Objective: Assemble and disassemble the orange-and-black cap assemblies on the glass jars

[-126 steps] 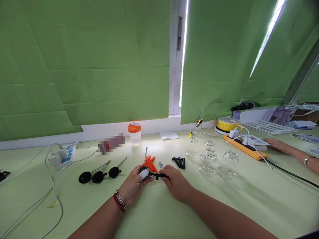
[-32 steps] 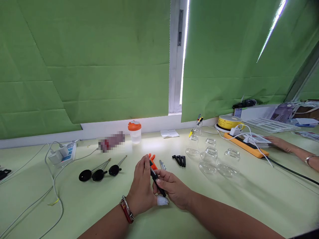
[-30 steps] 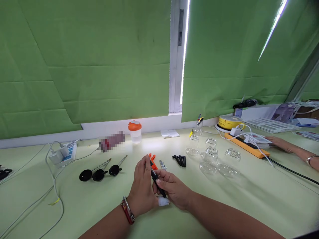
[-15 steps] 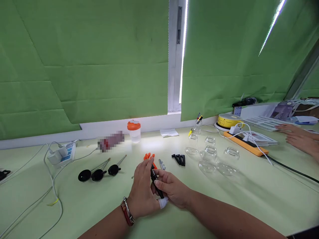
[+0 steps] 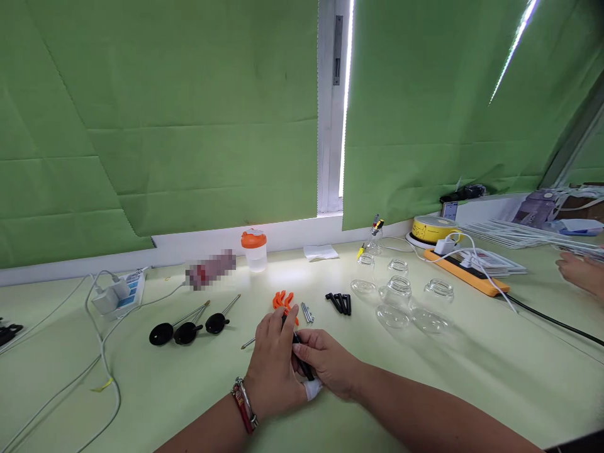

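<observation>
Both my hands meet over the front middle of the table. My left hand (image 5: pixel 272 368), its thumb wrapped in white, curls around a black plastic piece (image 5: pixel 306 368). My right hand (image 5: pixel 333 366) pinches the same piece from the right with thumb and fingers. A thin metal rod (image 5: pixel 248 343) sticks out left of my left hand; what it joins is hidden. Just beyond lie orange curved parts (image 5: pixel 282 299), small metal pins (image 5: pixel 307 313) and black angled handles (image 5: pixel 340 303). To the left rest three black round lids with metal rods (image 5: pixel 187 332).
Several clear glass jars (image 5: pixel 395 305) stand to the right. Behind them are an orange power strip (image 5: pixel 465 274) and a yellow round tin (image 5: pixel 434 229). An orange-lidded cup (image 5: pixel 255 251) is at the back. White cables (image 5: pixel 101 352) cross the left. Another person's hand (image 5: pixel 580 272) is far right.
My hands have shifted slightly right and toward me, with the black piece between them. More of the metal rod shows at left. The other person's hands have moved right.
</observation>
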Tool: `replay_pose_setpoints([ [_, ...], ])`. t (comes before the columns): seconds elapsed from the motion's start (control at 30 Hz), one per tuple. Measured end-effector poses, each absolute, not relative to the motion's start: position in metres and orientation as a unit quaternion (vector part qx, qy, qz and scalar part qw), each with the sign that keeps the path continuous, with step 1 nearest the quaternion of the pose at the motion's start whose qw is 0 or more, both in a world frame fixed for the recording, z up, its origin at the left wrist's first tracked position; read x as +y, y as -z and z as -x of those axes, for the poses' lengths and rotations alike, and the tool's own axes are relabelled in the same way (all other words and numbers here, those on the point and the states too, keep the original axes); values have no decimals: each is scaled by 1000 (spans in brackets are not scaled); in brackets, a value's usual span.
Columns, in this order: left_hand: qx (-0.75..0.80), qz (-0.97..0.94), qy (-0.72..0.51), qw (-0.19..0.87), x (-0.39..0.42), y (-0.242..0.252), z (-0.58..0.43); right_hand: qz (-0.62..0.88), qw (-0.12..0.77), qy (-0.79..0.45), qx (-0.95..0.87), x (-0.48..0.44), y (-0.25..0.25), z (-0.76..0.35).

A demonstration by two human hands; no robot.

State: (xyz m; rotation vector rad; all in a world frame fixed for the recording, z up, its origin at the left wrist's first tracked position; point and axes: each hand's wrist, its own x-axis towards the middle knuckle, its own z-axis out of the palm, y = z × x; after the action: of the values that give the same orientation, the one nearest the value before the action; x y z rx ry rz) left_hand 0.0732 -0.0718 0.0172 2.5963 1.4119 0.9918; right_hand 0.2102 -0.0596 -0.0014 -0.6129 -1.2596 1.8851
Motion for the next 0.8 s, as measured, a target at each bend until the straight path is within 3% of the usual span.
replay_pose_setpoints([
  [0.5,481,-823,-301,14,-75,-25,-77,218,381,-752,-493,-62,-5,-211],
  [0.8,477,-813,-324,77,-76,-31,-71,210,354,-752,-515,-62,-4,-211],
])
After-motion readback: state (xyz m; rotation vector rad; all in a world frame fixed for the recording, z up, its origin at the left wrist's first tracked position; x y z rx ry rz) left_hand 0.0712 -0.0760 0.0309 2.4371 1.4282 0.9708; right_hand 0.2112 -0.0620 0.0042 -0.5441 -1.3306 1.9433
